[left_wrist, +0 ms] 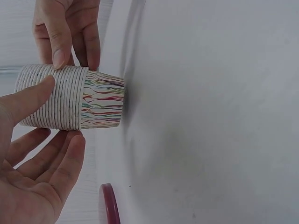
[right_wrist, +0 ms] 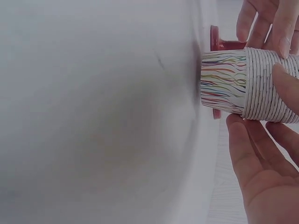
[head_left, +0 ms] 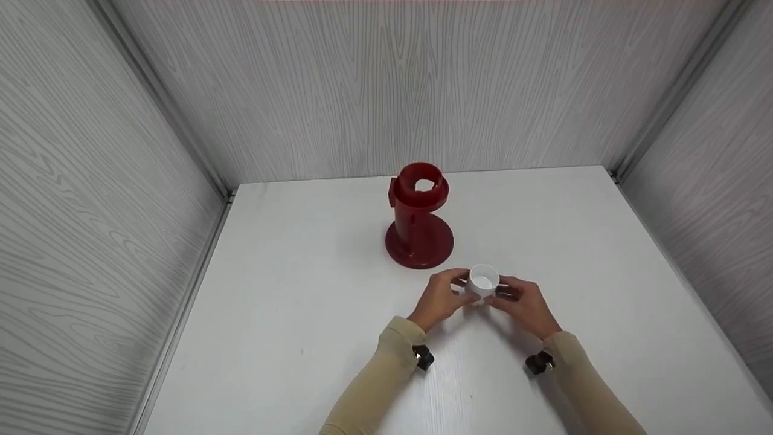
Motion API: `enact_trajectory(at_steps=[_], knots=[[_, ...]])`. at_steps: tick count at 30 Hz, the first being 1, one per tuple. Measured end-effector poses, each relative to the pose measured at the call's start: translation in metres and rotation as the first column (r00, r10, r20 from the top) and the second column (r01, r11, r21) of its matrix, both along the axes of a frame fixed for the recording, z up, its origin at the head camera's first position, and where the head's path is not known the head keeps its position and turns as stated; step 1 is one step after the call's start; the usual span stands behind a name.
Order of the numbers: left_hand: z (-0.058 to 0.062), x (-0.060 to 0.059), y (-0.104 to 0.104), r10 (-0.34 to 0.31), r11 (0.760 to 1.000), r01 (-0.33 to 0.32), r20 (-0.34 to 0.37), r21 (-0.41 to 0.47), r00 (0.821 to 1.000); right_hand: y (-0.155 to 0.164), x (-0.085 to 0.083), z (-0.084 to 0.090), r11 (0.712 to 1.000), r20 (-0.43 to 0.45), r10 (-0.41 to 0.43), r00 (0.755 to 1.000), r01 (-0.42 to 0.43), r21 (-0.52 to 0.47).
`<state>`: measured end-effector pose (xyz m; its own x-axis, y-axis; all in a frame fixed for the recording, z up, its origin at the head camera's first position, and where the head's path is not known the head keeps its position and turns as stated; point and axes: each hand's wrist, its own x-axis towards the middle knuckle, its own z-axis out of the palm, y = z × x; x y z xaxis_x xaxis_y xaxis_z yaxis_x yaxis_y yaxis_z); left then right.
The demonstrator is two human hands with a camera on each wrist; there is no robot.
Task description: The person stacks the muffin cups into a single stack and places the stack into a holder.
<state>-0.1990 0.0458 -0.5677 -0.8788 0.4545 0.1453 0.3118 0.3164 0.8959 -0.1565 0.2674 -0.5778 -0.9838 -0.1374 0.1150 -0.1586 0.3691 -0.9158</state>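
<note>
A stack of nested paper cups (head_left: 483, 283), white ribbed rims above a base with coloured wavy lines, stands mouth up with its bottom at the white table (head_left: 290, 314). My left hand (head_left: 458, 293) pinches the stack (left_wrist: 70, 97) from the left, thumb on the ribbed rims and fingers (left_wrist: 65, 158) on the other side. My right hand (head_left: 505, 293) grips the stack (right_wrist: 247, 84) from the right, thumb and fingers (right_wrist: 247, 144) around the rims. A red tube-shaped stand (head_left: 418, 217) with a round base sits just behind the cups.
Grey wood-grain walls (head_left: 90, 211) close the table in on the left, back and right. The red stand's base (left_wrist: 108, 205) shows close to the cups in the left wrist view, and the stand (right_wrist: 219, 39) in the right wrist view.
</note>
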Motion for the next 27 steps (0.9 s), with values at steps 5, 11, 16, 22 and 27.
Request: enact_trajectory(at_steps=[5, 11, 16, 22, 27], knots=[[0.008, -0.004, -0.004, 0.004, 1.0, -0.004, -0.018, 0.004, 1.0, -0.004, -0.006, 0.009, 1.0, 0.013, 0.003, 1.0, -0.003, -0.002], [0.024, -0.01, -0.011, 0.019, 1.0, -0.019, -0.037, -0.015, 0.999, -0.009, -0.014, 0.024, 1.0, 0.004, 0.009, 1.0, -0.009, -0.01], [0.039, -0.015, -0.018, 0.036, 0.999, -0.036, -0.058, -0.005, 0.998, -0.015, -0.022, 0.041, 1.0, -0.031, 0.009, 0.999, -0.009, 0.004], [0.061, -0.024, -0.032, 0.039, 0.999, -0.038, -0.096, 0.017, 0.995, -0.026, -0.033, 0.067, 1.0, -0.073, 0.026, 0.997, -0.027, -0.011], [0.083, -0.033, -0.043, 0.052, 0.999, -0.051, -0.137, 0.006, 0.989, -0.037, -0.045, 0.088, 1.0, -0.13, 0.029, 0.991, -0.029, -0.002]])
